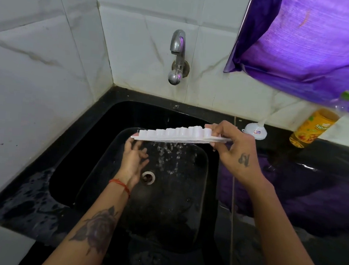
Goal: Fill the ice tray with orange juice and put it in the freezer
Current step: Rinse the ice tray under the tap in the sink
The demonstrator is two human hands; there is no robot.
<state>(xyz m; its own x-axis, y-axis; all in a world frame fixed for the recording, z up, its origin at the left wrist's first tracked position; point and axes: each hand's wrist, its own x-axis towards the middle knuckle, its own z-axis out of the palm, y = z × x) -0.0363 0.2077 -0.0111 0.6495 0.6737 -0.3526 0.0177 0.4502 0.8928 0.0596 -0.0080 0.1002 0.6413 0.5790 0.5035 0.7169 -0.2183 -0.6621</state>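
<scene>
My left hand (134,158), fingers loosely spread, touches the underside of the near end of the white ice tray (175,135). My right hand (234,146) pinches the tray's other end, holding it inverted over the black sink (98,139); water droplets (167,154) fall beneath. Farther right on the counter stand a white funnel (255,130) and the orange juice bottle (314,126). On the wall behind is the tap (178,55).
</scene>
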